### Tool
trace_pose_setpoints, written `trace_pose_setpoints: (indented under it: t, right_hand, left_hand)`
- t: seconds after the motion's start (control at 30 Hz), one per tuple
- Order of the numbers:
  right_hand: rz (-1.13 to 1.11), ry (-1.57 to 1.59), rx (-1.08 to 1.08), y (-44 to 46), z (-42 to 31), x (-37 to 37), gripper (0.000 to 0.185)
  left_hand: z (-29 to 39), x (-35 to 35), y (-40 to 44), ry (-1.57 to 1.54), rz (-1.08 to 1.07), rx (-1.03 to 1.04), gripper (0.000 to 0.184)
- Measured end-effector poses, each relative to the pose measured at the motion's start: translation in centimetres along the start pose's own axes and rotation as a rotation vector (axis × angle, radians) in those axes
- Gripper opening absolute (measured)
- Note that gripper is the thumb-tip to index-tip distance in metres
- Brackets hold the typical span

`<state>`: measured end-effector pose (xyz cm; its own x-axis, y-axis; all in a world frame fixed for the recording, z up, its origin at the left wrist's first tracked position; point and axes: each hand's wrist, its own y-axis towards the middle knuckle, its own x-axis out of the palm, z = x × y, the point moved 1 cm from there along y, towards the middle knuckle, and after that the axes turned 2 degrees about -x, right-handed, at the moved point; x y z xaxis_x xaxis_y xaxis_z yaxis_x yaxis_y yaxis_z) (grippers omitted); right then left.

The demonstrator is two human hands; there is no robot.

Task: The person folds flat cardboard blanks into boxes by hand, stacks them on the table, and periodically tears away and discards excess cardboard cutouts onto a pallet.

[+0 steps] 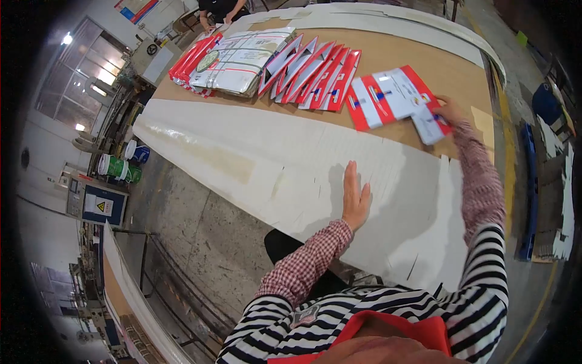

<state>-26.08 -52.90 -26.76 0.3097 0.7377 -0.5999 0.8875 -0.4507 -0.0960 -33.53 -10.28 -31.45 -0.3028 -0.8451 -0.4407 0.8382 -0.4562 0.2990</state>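
My right hand (pixel 448 110) is at the right end of a red-and-white printed cardboard piece (pixel 388 94), with its fingers closed on the edge. A smaller white flap (pixel 428 126) hangs below that grip and is a little blurred. Nothing is in my left hand (pixel 356 197); its fingers are stretched out over the white sheet (pixel 315 151) on the near side of the table. To the left of the held piece stand several folded red-and-white cardboard pieces (pixel 315 73), leaning in a row. Beyond them lies a strapped bundle of flat printed packs (pixel 245 60).
Brown board (pixel 424 51) covers the middle of the table, and white strips run along its far edge. Another person (pixel 223 9) stands at the far end. Buckets (pixel 115 168) and a control box (pixel 100 203) are at left. A blue pallet (pixel 528 194) leans at right.
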Motion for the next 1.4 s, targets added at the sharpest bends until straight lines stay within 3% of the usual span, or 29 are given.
trace_pose_setpoints:
  t: [0.07, 0.13, 0.17, 0.2, 0.27, 0.33, 0.37, 0.43, 0.5, 0.57, 0.67, 0.73, 0.9, 0.93, 0.97, 1.07, 1.13, 1.2, 1.3, 1.4]
  right_hand:
    - [0.301, 0.006, -0.155, 10.0, 3.8, 8.0, 0.055]
    - [0.344, -0.031, -0.129, 10.9, -2.8, 14.9, 0.05]
    - [0.285, -0.22, -0.07, 12.8, -4.6, 18.4, 0.052]
    - [0.306, -0.153, -0.08, 13.0, -6.4, 21.5, 0.053]
    - [0.227, -0.216, -0.1, 12.6, -10.0, 23.8, 0.056]
    - [0.158, -0.197, -0.056, 10.8, -11.1, 22.3, 0.049]
    - [0.148, -0.289, -0.129, 9.0, -10.6, 20.6, 0.049]
    - [0.299, -0.13, -0.413, 5.8, -4.9, 18.2, 0.054]
    - [0.144, 0.021, -0.518, -5.8, -4.4, 12.6, 0.058]
    - [0.186, -0.302, -0.684, -17.2, -1.1, 7.8, 0.064]
    - [0.028, -0.631, -0.6, -32.9, 3.0, 1.6, 0.096]
    - [-0.093, -0.755, -0.416, -40.9, 4.2, -0.7, 0.11]
    - [-0.404, -0.847, -0.158, -49.2, 5.1, -1.9, 0.13]
    - [-0.399, -0.832, -0.191, -49.2, 4.9, -2.1, 0.131]
    - [-0.384, -0.842, -0.208, -49.5, 4.6, -1.9, 0.131]
    - [-0.415, -0.761, -0.255, -49.6, 4.4, -3.0, 0.114]
    - [-0.48, -0.672, -0.272, -49.6, 5.5, -2.3, 0.085]
    - [-0.537, -0.532, -0.206, -49.2, 4.8, -3.7, 0.058]
    - [-0.581, -0.36, -0.027, -48.4, 4.7, -5.2, 0.028]
    - [-0.544, 0.072, 0.262, -48.1, 9.0, -5.5, 0.031]
  left_hand:
    - [0.2, -0.3, 0.2, 0.018, -0.015, -0.004, 0.064]
    - [0.2, -0.3, 0.2, 0.026, -0.025, -0.006, 0.064]
    - [-0.3, 0.0, 0.2, -0.01, -0.013, 0.005, 0.065]
    - [-0.3, 0.1, 0.5, 0.018, -0.011, 0.021, 0.065]
    - [-0.2, 0.2, 0.2, 0.067, -0.011, 0.029, 0.066]
    - [-0.1, 0.3, 0.3, 0.078, -0.02, 0.005, 0.067]
    - [0.5, 0.2, 0.3, 0.082, -0.032, -0.02, 0.067]
    - [0.3, 0.0, 0.3, 0.101, -0.03, -0.021, 0.067]
    - [-0.6, 0.4, -0.3, 0.133, -0.009, 0.006, 0.067]
    - [-1.1, 0.8, -0.2, 0.153, 0.019, 0.048, 0.066]
    - [-1.2, 0.9, -0.3, 0.197, -0.042, 0.051, 0.067]
    - [-1.3, 1.1, -0.5, 0.199, 0.022, 0.071, 0.06]
    - [-4.4, 2.8, 0.6, 0.289, 0.079, 0.285, 0.034]
    - [-4.2, 2.0, 1.7, 0.232, -0.076, 0.209, 0.032]
    - [-3.4, 1.2, 2.5, 0.187, -0.229, 0.142, 0.03]
    - [1.6, 0.9, 1.5, 0.294, -0.379, 0.46, 0.031]
    - [3.1, 2.0, -2.8, 0.201, -0.71, 0.555, 0.036]
    - [7.3, 3.0, -8.0, 0.226, -0.774, 0.761, 0.034]
    - [9.7, 4.8, -12.7, 0.117, -0.879, 0.613, 0.035]
    - [10.1, 6.2, -13.1, 0.053, -1.0, -0.122, 0.039]
